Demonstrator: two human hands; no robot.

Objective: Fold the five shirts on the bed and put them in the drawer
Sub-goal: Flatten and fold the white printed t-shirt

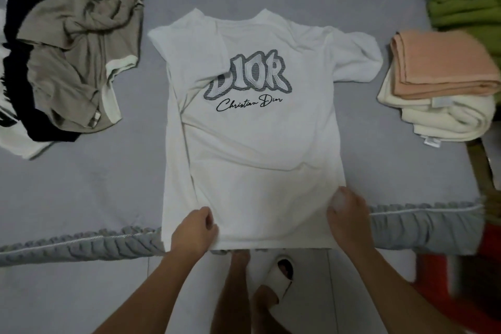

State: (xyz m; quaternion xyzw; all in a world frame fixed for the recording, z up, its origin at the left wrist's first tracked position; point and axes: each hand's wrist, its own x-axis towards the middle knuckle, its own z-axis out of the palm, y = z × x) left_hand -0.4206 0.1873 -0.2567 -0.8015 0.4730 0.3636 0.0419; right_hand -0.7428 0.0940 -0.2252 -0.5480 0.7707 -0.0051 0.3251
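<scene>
white printed shirt flat on bed, left sleeve folded in

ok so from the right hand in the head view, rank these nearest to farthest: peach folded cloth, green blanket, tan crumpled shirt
From the right hand:
1. peach folded cloth, on the bed's right side atop a cream one.
2. green blanket, far right, beyond the peach cloth.
3. tan crumpled shirt, across the bed at the left.

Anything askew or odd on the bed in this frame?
The white shirt is lopsided: its left side and sleeve are folded in over the logo, while the right sleeve sticks out. Both hands grip the hem. The unfolded pile at left is crumpled. Nothing looks damaged.
</scene>
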